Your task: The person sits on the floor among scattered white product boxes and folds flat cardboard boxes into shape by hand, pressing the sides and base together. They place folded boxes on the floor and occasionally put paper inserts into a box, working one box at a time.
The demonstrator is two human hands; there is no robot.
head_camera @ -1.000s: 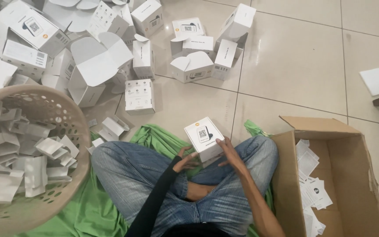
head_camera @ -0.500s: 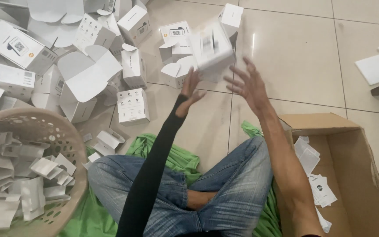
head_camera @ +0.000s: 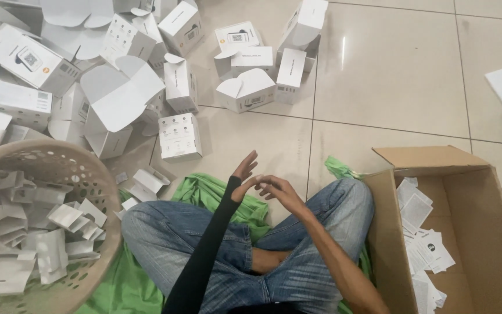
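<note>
**Both hands empty above crossed legs; white boxes scattered ahead**

Head view. Person sits cross-legged in jeans on a green cloth spread over the tiled floor. Left hand, black sleeve to the wrist, is raised with fingers spread; grip apart, holding nothing. Right hand, bare arm, is just beside it with fingertips loosely curled toward the left palm; grip apart, also empty. The two hands nearly touch above the knees.

Nearest box: a closed white carton lying on the floor ahead-left of the hands, well apart from both. More white cartons, some with flaps open, lie piled beyond it.

Left: perforated beige basket full of white card inserts. Right: open brown cardboard box touching the right knee, with printed leaflets inside.
</note>
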